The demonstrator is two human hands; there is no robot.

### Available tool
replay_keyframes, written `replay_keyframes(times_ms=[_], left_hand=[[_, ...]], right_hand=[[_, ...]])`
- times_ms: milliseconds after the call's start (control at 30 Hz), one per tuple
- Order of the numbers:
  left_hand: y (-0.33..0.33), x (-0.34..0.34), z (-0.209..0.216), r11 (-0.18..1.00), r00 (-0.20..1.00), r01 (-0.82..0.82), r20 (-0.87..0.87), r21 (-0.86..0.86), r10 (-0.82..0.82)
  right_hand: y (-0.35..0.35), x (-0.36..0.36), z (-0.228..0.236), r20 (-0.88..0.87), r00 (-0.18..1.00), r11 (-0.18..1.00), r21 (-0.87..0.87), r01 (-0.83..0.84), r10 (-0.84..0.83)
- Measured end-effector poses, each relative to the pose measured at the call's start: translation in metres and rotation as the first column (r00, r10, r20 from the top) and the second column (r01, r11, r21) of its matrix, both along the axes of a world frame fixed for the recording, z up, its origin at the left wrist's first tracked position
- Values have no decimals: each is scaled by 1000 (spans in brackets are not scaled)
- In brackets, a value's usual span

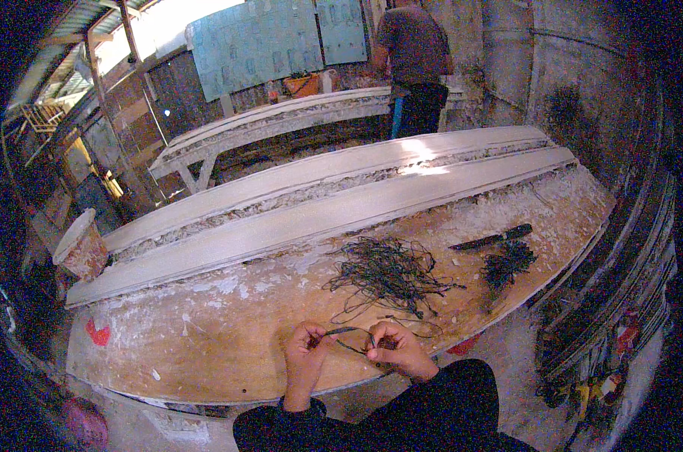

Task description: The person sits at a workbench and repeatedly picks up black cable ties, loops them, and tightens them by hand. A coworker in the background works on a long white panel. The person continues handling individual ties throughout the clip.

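Between my hands, near the front edge of a wooden table (198, 354), runs a thin dark cord (347, 329) bent into a small loop. My left hand (305, 346) pinches one side of it. On the other side my right hand (399, 349) is closed around the cord, fingertips together. Just beyond them lies a loose tangle of dark cord (387, 273). To its right a tied bundle of dark cord (509, 264) rests beside a knife (492, 237) with a dark handle and blade.
Long pale boards (311, 218) with crusted white residue span the table's far half. A stained bucket (81, 247) tilts at the left end. Red scraps (97, 332) lie on the wood. Behind, a person (417, 60) stands by another long bench (281, 120) with an orange basket (302, 85).
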State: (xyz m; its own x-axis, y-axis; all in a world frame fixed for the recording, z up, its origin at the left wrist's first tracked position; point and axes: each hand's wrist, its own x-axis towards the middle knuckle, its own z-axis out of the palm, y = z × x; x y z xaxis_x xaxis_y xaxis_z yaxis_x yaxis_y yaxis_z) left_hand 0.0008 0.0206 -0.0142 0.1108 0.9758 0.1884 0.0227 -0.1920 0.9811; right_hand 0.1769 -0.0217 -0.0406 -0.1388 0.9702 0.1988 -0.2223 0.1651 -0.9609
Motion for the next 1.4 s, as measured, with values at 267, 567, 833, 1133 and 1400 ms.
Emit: replay_keyframes(times_ms=[267, 567, 833, 1133, 1400], left_hand=[[1, 0, -3, 998, 1000, 3, 17, 59, -4], [-1, -4, -6, 993, 967, 105, -240, 55, -89], [-16, 2, 1, 767, 714, 637, -313, -83, -626], [-15, -8, 27, 302, 245, 908, -216, -290, -945], [-14, -21, 41, 474, 432, 844, -206, -250, -878]], right_hand=[[-2, -1, 2, -10, 1000, 999, -36, -1, 1], [-1, 0, 6, 109, 994, 999, -40, 26, -21], [1, -4, 2, -14, 997, 997, -8, 75, -76], [5, -3, 2, -9, 1000, 995, 95, 31, -30], [2, -5, 3, -47, 997, 998, -19, 58, -59]])
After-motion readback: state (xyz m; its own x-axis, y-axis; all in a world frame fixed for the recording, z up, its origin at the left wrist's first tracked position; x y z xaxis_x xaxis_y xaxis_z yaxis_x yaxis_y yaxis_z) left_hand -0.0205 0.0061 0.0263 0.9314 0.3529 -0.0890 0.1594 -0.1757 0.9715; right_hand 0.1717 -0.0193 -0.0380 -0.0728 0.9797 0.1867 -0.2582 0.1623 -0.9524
